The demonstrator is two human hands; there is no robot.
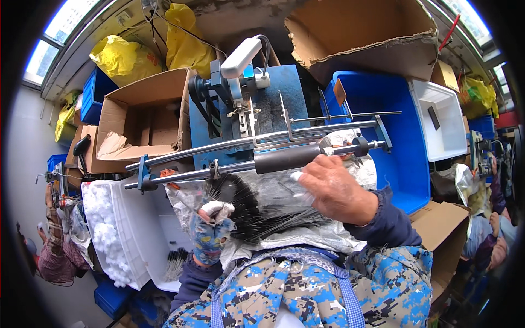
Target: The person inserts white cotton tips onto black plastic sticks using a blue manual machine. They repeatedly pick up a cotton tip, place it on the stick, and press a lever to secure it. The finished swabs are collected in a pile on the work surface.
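Observation:
My left hand (212,232), in a torn blue patterned covering with white-wrapped fingertips, is curled beside a heap of thin dark wire-like strands (246,210). What it pinches, if anything, is too small to make out. My right hand (336,188), with a white-wrapped fingertip, is bent in just below a dark padded roller (289,158). Its fingers are drawn together and slightly blurred, and their content cannot be told. The strands lie across a silvery sheet (306,221) over my lap. Behind the roller, steel rails (219,146) run in front of a small blue bench machine (240,101).
On the left are an open cardboard box (139,115) and a white bin of fluffy white pieces (104,235); another white bin (156,235) holds some strands. A blue crate (404,164) and a white tray (437,117) stand right. Other people (60,257) work at both sides.

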